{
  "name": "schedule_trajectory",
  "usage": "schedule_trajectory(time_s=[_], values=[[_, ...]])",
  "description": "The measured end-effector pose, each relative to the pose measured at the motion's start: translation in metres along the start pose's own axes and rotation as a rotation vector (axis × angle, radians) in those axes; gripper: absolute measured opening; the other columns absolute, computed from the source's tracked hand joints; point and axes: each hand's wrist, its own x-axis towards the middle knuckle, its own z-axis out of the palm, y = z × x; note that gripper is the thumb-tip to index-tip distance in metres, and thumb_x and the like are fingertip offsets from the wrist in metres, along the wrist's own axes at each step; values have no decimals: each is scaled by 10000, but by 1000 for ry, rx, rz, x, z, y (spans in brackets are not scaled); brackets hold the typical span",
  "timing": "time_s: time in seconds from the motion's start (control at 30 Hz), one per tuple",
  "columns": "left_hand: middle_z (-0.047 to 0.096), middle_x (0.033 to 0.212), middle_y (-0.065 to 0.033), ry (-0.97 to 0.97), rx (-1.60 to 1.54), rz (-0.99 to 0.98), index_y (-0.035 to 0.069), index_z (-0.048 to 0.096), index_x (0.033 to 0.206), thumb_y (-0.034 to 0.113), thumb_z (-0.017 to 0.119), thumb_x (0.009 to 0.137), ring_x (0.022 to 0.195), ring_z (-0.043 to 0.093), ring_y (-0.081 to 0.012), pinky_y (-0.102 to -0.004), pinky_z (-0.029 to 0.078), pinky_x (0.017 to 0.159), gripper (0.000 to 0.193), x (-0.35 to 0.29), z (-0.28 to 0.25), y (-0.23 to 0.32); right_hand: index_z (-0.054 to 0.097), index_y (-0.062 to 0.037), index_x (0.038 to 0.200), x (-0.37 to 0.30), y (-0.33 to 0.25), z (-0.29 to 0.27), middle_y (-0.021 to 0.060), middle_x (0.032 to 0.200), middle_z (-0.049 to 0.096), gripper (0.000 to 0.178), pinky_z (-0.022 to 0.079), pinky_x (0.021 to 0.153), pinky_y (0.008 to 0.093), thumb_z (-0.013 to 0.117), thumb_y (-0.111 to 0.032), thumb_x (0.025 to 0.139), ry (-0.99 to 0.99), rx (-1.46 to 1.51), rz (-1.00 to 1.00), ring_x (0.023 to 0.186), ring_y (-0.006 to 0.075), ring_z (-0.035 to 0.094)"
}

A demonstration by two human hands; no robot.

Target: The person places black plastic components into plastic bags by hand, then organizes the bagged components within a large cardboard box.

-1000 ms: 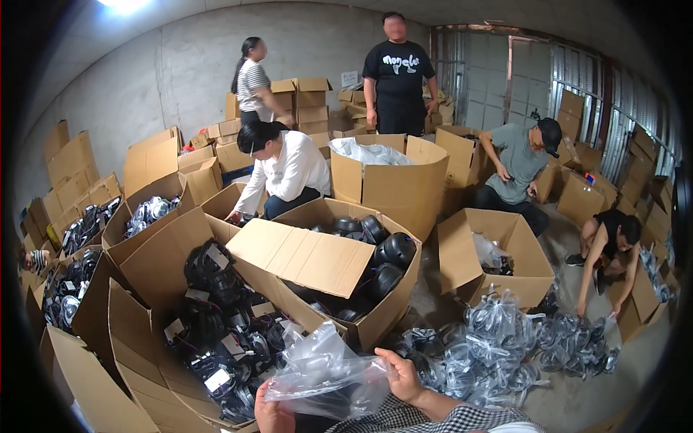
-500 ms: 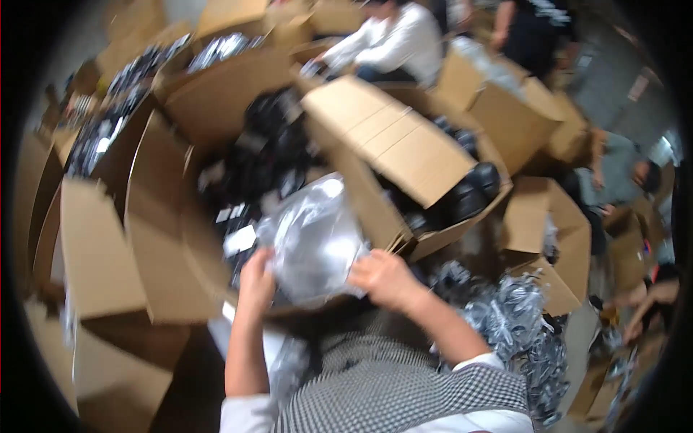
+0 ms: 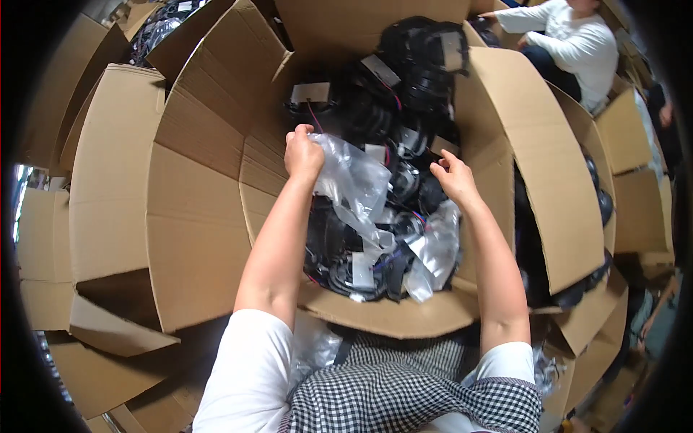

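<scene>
My left hand (image 3: 303,153) is closed on the upper edge of a clear plastic bag (image 3: 354,177), which hangs limp inside a large cardboard box (image 3: 198,144). To its right, my right hand (image 3: 455,177) is held over the contents with its fingers apart and nothing visible in them. Beneath both hands is a heap of black items (image 3: 419,76) with pale tags and thin coloured cords. Their exact kind is not clear. Another clear plastic bag (image 3: 437,249) rests on the heap below my right hand.
A second cardboard box with a long flap (image 3: 552,166) stands to the right, rounded black things inside. A person in a white top (image 3: 577,40) sits at the far right, reaching into a box. More open cartons (image 3: 108,173) crowd the left. Clear wrapping (image 3: 314,350) lies beside my apron.
My view has swung so the box of black items is now central. Both hands held the bag's sides; my right hand has let go, and the bag now hangs from my left.
</scene>
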Motion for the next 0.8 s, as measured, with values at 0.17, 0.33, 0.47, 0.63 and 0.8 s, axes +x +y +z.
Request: schedule_trajectory(time_s=[0.17, 0.33, 0.47, 0.63, 0.8], values=[[471, 1198, -135, 39, 111, 164, 134, 504, 1160, 163, 706, 774, 919, 614, -365, -469, 515, 757, 437, -41, 17, 34, 360, 27, 1389, 3, 44, 34, 289, 1294, 496, 776, 384, 1015, 418, 635, -420, 817, 189, -134, 264, 1213, 397, 482], [496, 1114, -103, 119, 289, 263, 165, 557, 1008, 189, 730, 730, 789, 636, -347, -480, 526, 617, 328, -30, -1, 8, 305, -2, 1392, 0, 9, 49, 268, 1239, 518, 861, 347, 1023, 475, 750, -325, 729, 289, -256, 288, 1151, 431, 473], [525, 1018, -70, 92, 342, 406, 149, 583, 931, 165, 729, 699, 753, 635, -306, -444, 527, 600, 274, -23, -21, -8, 321, 3, 1385, 12, 11, 49, 269, 1230, 527, 995, 432, 960, 427, 856, -250, 586, 304, -75, 398, 1097, 405, 525], [546, 964, -77, -68, 355, 451, 133, 597, 918, 141, 734, 681, 797, 625, -315, -437, 512, 639, 273, -24, -63, 3, 539, 57, 1213, 14, 14, 31, 225, 1116, 538, 789, 438, 974, 394, 855, -192, 534, 332, -204, 52, 1067, 362, 539], [582, 945, -59, -502, 279, 670, 122, 628, 892, 100, 751, 615, 853, 606, -309, -409, 496, 693, 303, -56, -120, 23, 530, 64, 1240, -4, -11, 11, 200, 1150, 512, 799, 441, 967, 365, 847, -181, 549, 193, -99, -151, 1102, 329, 519]])
